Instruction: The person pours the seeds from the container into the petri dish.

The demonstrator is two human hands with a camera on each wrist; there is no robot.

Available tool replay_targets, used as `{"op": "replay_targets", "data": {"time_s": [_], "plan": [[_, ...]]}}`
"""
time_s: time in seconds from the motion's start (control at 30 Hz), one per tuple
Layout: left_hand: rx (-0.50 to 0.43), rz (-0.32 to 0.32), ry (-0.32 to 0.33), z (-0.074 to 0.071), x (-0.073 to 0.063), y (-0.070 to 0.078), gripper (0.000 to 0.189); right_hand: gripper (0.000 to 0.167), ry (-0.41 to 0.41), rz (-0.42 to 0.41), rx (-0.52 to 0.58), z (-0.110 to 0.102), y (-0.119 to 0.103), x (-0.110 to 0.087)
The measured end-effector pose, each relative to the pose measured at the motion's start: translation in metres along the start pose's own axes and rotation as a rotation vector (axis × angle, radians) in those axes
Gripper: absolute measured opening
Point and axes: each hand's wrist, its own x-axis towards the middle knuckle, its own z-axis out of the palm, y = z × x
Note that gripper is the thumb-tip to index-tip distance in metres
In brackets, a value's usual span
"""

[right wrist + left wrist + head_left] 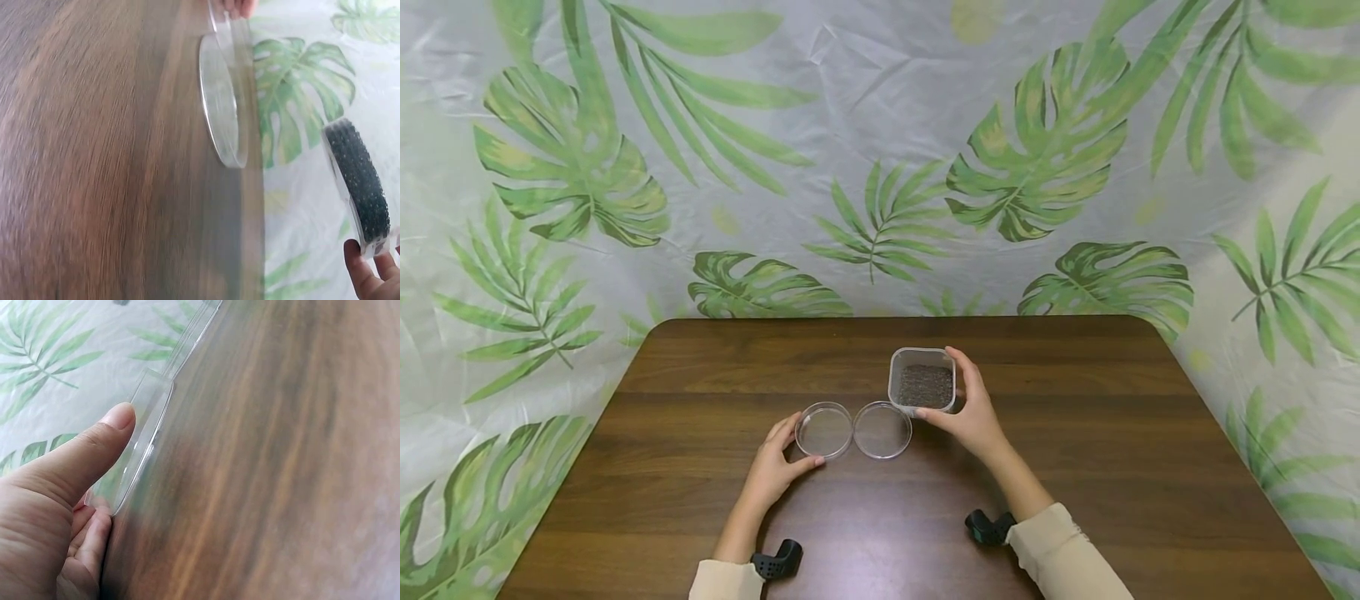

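Two clear round petri dishes (883, 431) stand side by side on the table, their rims touching or nearly so. My left hand (772, 465) holds the left petri dish (824, 430) by its rim, thumb at the near edge and fingers round the far left side. In the left wrist view the thumb lies against the dish wall (142, 428). My right hand (973, 421) grips a square clear plastic container (921, 357) from the right. Small dark grains (927, 386), perhaps seeds, lie inside it. The right wrist view shows the container (359, 181) raised off the table, beyond the right dish (220, 103).
The brown wooden table (1090, 467) ends at a far edge with rounded corners. Behind it hangs a leaf-printed sheet (880, 150). Black wrist cameras (778, 559) sit on both wrists, by the cream sleeves.
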Motion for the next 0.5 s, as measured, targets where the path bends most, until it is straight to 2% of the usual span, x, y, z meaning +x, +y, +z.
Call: {"op": "replay_targets", "data": {"time_s": [0.23, 0.4, 0.5], "plan": [[0.005, 0.019, 0.014, 0.0, 0.0, -0.003, 0.082, 0.091, -0.01, -0.003, -0.043, 0.013, 0.002, 0.004], [0.001, 0.02, 0.011, 0.001, 0.0, -0.005, 0.082, 0.094, -0.028, 0.021, -0.068, 0.023, 0.023, 0.006], [-0.003, 0.021, 0.011, 0.002, 0.001, -0.005, 0.081, 0.095, -0.032, -0.001, -0.108, 0.028, 0.033, 0.008]]}}
